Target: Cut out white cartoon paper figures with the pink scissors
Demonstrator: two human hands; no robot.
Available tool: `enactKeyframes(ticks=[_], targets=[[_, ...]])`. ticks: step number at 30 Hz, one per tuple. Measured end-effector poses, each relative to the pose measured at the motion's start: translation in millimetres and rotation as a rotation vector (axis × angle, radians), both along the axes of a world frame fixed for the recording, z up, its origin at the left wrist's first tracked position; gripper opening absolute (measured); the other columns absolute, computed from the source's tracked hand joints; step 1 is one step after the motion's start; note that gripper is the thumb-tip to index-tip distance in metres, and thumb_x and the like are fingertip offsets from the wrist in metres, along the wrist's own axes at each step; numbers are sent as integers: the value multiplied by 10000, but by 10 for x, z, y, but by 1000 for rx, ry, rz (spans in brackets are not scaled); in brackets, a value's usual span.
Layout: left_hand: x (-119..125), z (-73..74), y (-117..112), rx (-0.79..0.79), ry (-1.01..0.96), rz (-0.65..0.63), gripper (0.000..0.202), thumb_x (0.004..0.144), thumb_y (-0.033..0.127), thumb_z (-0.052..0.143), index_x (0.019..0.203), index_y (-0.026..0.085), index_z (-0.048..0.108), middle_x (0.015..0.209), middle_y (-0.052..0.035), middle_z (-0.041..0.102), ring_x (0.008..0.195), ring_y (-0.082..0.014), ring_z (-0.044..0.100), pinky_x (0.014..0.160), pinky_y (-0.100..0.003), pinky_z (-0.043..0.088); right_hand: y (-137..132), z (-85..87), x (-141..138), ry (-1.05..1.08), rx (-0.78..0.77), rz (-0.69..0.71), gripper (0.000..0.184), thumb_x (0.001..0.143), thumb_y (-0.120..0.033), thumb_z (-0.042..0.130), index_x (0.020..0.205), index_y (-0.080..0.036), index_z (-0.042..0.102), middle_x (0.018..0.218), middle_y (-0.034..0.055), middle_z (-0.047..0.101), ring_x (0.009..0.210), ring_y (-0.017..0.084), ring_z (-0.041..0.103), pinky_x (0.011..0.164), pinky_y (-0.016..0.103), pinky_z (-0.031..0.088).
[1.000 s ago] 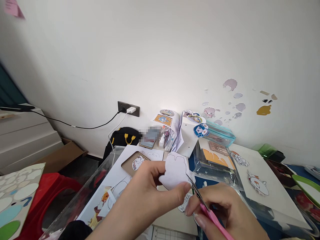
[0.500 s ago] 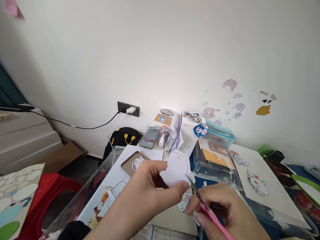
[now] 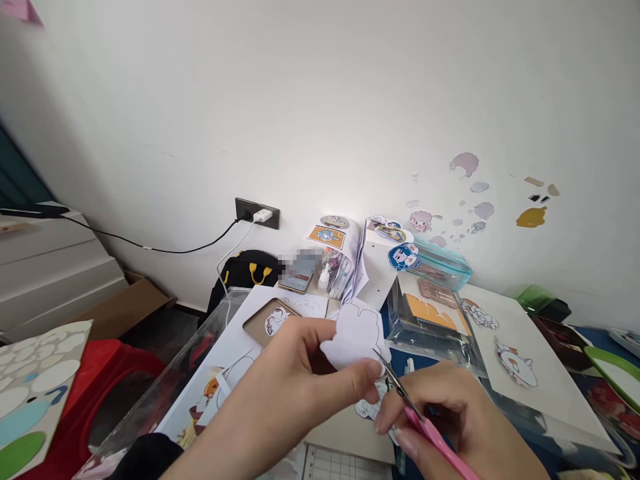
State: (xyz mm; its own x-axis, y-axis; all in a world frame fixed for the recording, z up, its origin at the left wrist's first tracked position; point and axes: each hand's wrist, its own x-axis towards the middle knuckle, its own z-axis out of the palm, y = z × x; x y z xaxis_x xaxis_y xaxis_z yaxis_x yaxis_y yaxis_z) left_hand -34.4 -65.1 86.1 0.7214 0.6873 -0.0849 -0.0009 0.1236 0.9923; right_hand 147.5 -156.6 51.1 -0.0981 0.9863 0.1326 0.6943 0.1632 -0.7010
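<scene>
My left hand (image 3: 320,373) pinches a white paper cutout (image 3: 357,333) with a dark outline drawn along its edge, thumb in front and fingers behind. In my right hand (image 3: 445,413) is a pair of scissors (image 3: 430,430) with pink handles, held at the lower right of the paper. The blades reach the paper's edge close to my left thumb; part of the cutting line is hidden there. Beneath my hands lies another paper drawing (image 3: 366,408), partly covered.
Behind my left hand sits a shallow tan tray (image 3: 260,327) holding a cutout. A phone (image 3: 300,273), a bag of pens (image 3: 340,277) and a teal pencil case (image 3: 440,263) stand near the wall. More cutouts (image 3: 517,367) lie on a pale board at right. A red stool (image 3: 120,373) is at left.
The view has shifted slightly. Both hands, the paper and the scissors keep nearly the same arrangement, with the blades still at the paper's edge.
</scene>
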Motion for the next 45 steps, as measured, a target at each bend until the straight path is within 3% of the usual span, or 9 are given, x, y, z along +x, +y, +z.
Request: enactKeyframes(ticks=[13,20,28,35,39,41,45], targets=[[-12,-44,-10,12,-43,17,120,704,127,664,593,156,630,541,53,623,521,-71,510,511,-149,393,45,71,-55,3,15,6,204,645,-141,539,649,-198,735,472,-12,563,435,106,408,425,232,276],[-17,-51,-16,0,30,54,108,678,137,669,593,160,608,524,55,606,510,-73,498,497,-148,385,28,114,-90,-23,-17,-14,249,645,-122,518,672,-215,747,514,-1,616,457,122,458,432,224,328],[46,-52,3,-27,-56,4,145,734,177,641,610,142,573,528,47,525,486,-72,461,491,-174,377,39,29,-13,-64,6,0,207,668,-102,552,716,-206,724,522,-10,538,461,127,476,419,208,369],[84,-36,-65,-66,-194,10,150,779,212,657,653,141,621,567,34,555,532,-74,473,530,-165,408,70,12,-72,33,66,-43,193,673,-69,540,714,-183,691,659,38,665,541,156,596,487,225,480],[107,-52,-107,-56,-239,68,191,806,228,641,638,146,607,548,39,531,553,-79,460,548,-164,402,80,25,-121,62,105,-64,171,673,-64,544,681,-198,651,584,6,642,541,155,580,478,213,476],[105,-57,-117,-39,-237,91,225,818,237,626,614,147,592,536,37,532,551,-84,457,545,-170,398,57,17,-134,73,70,-36,178,695,-63,550,721,-206,651,640,13,649,587,164,591,518,226,496],[88,-49,-121,-26,-233,101,202,816,241,628,636,153,603,530,40,547,530,-83,476,533,-172,404,-33,-30,-171,220,70,-133,172,697,-106,600,767,-235,690,744,29,640,656,179,612,580,253,525]])
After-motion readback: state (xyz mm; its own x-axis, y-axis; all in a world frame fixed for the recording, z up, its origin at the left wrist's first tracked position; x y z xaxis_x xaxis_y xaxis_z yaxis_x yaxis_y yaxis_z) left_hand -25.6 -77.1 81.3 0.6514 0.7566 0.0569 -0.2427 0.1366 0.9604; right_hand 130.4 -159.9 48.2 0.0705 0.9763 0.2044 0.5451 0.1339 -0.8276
